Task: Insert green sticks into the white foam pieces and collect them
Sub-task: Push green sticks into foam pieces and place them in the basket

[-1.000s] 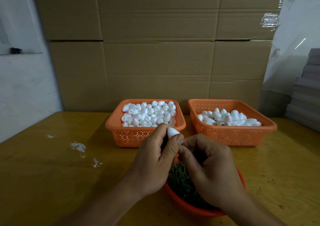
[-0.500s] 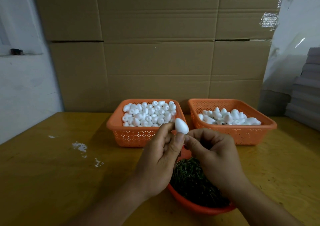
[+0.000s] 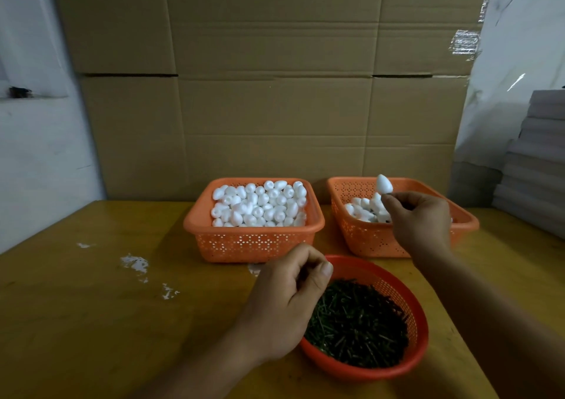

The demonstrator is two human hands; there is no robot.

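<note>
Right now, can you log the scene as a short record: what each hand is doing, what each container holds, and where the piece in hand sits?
right hand: pinches a white foam piece from below, held up over the right basket; stick not visible
left hand: fingers curled, nothing seen in it, at the left rim of the round basket
left basket: nearly full of foam pieces
right basket: fewer foam pieces
round basket: green sticks
table: white flecks left of the baskets
</note>
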